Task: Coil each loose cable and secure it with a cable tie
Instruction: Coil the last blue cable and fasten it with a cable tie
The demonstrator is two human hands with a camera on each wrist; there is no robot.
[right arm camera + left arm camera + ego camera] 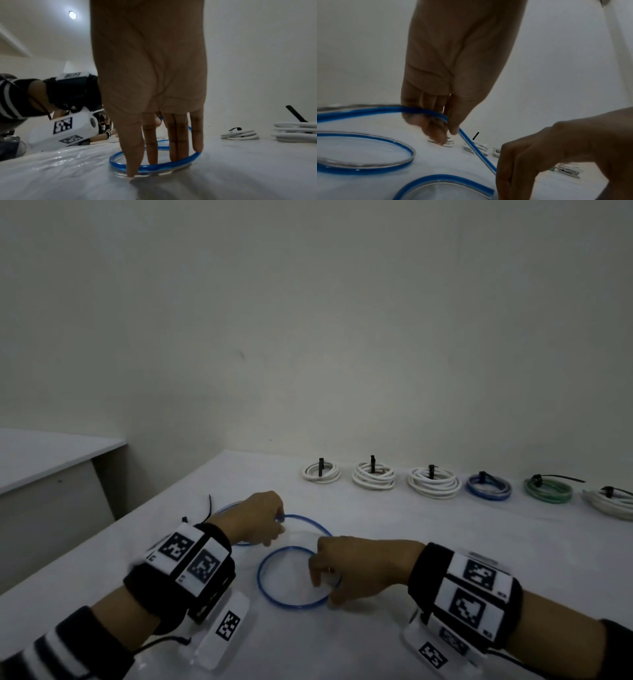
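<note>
Four straight fingers (181, 146) of the right hand (356, 568) are spread and pressed down onto the nearest loop of the blue cable (274, 597), which is pinned flat against the white tabletop (445, 542). A raised run of the same cable is pinched between the curled fingers (435, 129) and thumb of the left hand (255, 518), just beyond that loop. Further loose loops are seen lying on the tabletop beside the left hand. The cable is judged light, springy and somewhat slick, so it is best gripped where turns overlap. Six tied coils (433, 482) are lined up along the far edge, well apart from both hands.
</note>
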